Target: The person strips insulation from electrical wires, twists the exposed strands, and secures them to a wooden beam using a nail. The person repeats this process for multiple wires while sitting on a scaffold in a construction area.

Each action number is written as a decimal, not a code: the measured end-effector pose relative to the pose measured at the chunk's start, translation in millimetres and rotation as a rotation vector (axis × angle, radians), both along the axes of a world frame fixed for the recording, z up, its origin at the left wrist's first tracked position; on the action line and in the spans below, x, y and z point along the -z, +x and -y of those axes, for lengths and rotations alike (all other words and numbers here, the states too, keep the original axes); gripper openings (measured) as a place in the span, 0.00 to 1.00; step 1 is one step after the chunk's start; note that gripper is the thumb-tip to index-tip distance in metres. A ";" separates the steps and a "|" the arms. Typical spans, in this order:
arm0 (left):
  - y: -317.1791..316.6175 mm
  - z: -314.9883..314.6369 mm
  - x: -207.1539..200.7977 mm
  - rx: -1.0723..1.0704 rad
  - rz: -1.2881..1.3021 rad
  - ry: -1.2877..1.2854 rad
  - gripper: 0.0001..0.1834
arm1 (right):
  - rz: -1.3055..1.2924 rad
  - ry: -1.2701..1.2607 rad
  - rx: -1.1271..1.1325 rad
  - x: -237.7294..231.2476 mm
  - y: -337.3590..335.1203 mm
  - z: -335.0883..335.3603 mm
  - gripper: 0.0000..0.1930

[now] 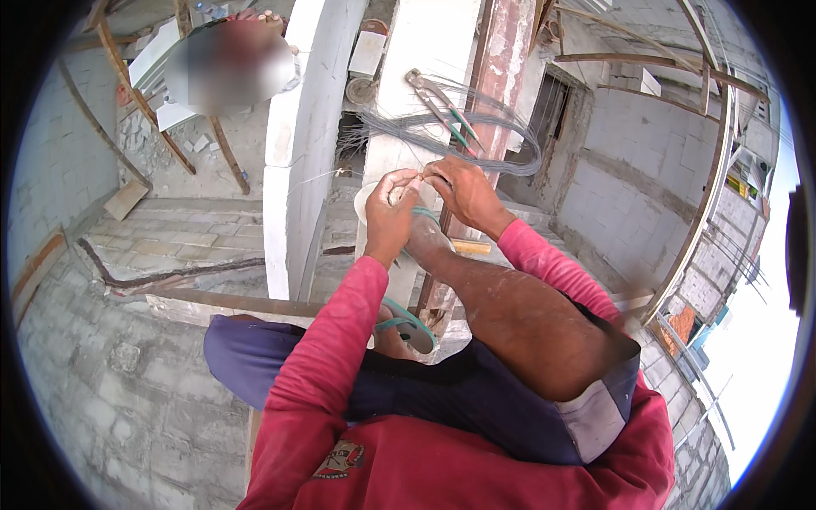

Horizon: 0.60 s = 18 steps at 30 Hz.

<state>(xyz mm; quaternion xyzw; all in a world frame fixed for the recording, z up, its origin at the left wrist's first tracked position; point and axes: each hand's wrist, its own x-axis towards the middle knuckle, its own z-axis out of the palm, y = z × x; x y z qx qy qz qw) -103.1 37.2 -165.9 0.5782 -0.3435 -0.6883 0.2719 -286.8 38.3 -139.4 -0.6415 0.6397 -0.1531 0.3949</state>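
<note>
My left hand (393, 212) and my right hand (463, 194) meet above my sandalled foot, fingertips pinched together. Whatever sits between them is too small to make out. A thin pale strand of wire (321, 177) sticks out to the left, near my left hand; whether it reaches the fingers is unclear. Just beyond my hands, a loose coil of grey tie wire (529, 153) lies across the white block wall top (408, 42) and a reddish, worn beam (507, 59). End-cutting pincers (435, 100) with green and red handle tips rest on the coil.
A tall white block wall (293, 110) rises left of my hands. Past it, another person (229, 64) is near slanted wooden props (123, 76). Below lies a rough block surface (127, 374). Right of the beam are a deep opening (552, 115) and curved timber (722, 161).
</note>
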 end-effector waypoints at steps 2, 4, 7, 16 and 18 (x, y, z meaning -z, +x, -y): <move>-1.4 -0.1 -2.6 0.019 0.018 -0.060 0.13 | 0.006 0.013 0.011 2.0 -0.7 -1.9 0.10; -2.0 1.4 -5.0 0.044 0.034 -0.074 0.13 | 0.010 0.017 0.005 4.6 -2.8 -2.6 0.10; 0.5 5.8 -8.3 0.114 0.087 -0.097 0.13 | -0.020 0.004 -0.036 8.7 -5.4 -3.0 0.10; 5.4 20.0 -8.1 0.175 0.194 -0.084 0.11 | -0.035 -0.024 -0.048 15.0 0.7 -5.8 0.11; 2.8 20.4 -5.8 0.090 0.122 0.031 0.10 | -0.039 -0.048 -0.006 14.9 2.9 -5.8 0.12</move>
